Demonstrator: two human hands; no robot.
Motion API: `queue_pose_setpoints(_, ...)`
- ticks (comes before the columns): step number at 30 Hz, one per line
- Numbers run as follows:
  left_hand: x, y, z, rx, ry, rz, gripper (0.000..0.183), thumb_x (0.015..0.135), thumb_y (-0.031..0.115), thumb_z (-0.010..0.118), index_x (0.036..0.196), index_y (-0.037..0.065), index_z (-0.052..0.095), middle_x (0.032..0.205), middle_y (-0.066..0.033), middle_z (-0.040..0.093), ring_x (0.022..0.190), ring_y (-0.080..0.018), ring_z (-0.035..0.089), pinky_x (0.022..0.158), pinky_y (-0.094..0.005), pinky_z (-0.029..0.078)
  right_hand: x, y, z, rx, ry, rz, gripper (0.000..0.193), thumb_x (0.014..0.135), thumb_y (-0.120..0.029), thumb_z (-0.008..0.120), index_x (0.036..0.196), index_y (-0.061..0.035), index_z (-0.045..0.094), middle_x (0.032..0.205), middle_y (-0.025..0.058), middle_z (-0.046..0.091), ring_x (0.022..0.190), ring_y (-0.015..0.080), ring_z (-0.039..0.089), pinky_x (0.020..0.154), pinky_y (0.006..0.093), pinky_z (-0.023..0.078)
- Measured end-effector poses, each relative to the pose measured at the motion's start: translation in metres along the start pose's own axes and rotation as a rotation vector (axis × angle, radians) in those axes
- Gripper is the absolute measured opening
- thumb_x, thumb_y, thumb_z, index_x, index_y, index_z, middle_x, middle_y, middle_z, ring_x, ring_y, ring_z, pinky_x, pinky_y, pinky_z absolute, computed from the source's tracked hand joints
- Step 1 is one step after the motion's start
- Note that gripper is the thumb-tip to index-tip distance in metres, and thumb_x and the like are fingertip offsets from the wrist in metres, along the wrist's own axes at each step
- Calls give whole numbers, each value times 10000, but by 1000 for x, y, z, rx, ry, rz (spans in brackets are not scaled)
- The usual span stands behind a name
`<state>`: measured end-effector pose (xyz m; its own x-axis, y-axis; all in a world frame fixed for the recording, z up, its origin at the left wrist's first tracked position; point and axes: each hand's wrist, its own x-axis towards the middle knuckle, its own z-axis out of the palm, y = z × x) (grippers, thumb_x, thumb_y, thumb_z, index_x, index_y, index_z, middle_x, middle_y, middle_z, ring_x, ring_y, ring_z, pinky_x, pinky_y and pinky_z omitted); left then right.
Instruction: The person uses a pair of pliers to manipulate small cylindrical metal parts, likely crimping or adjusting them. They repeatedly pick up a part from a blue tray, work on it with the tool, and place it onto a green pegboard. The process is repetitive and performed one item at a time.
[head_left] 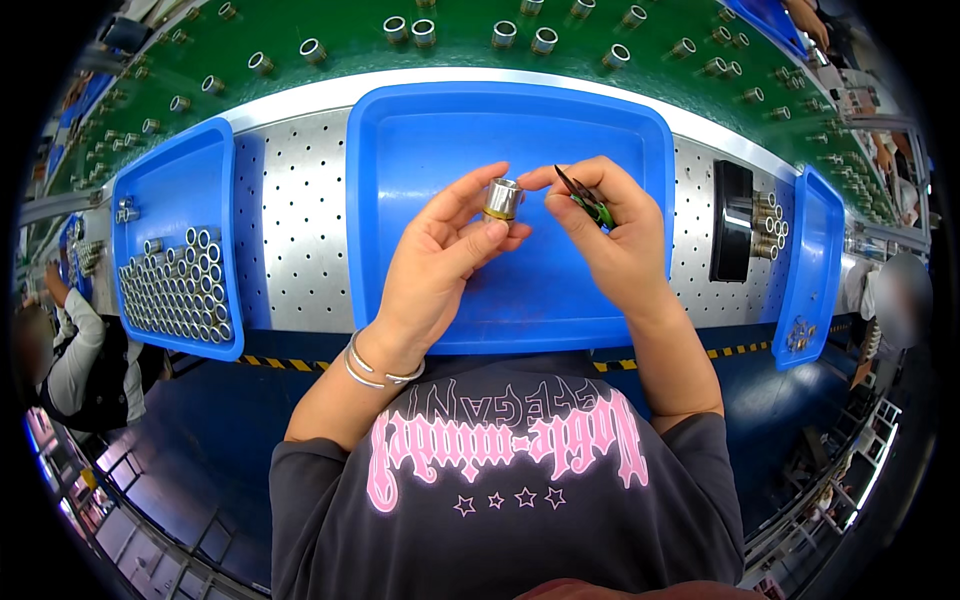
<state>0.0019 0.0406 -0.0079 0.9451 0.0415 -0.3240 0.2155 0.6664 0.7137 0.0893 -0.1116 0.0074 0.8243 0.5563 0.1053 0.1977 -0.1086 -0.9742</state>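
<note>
Over the large blue tray (510, 90), my left hand (440, 245) grips a short silver metal cylinder (502, 198) between thumb and fingers. The cylinder stands nearly upright, with a brass-coloured band round its lower end and an open ring-like top. Close on its right, my right hand (615, 215) is closed round a small pair of cutters (588, 203) with dark pointed tips and green on the handles. Its index fingertip reaches the cylinder's top rim; whether it touches is hard to tell. The cutters' tips point up and away from the cylinder.
A blue tray (236, 240) at left holds many similar cylinders in rows. At right lie a black phone-like slab (733, 220), several cylinders (768, 225) and another blue tray (806, 270). Beyond, a green conveyor (455, 60) carries scattered cylinders. Other people work at both sides.
</note>
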Motion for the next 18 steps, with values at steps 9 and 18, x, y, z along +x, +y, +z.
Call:
queue_pose_setpoints(9, 0, -3, 0, 23, -18, 66, 484, 839, 8, 577, 1296, 19, 416, 1151, -159, 553, 948, -181, 603, 837, -266, 479, -3, -5, 3, -28, -3, -75, 100, 795, 24, 612, 872, -12, 559, 925, 101, 667, 707, 87, 595, 586, 211, 467)
queue_pose_setpoints(18, -4, -3, 4, 248, -29, 114, 425, 873, -4, 505, 1293, 4, 437, 1099, -150, 591, 911, -169, 619, 814, -268, 502, -7, -15, -3, -178, -41, -185, 238, 706, 124, 542, 899, -13, 565, 924, 110, 659, 799, 199, 664, 663, 259, 516)
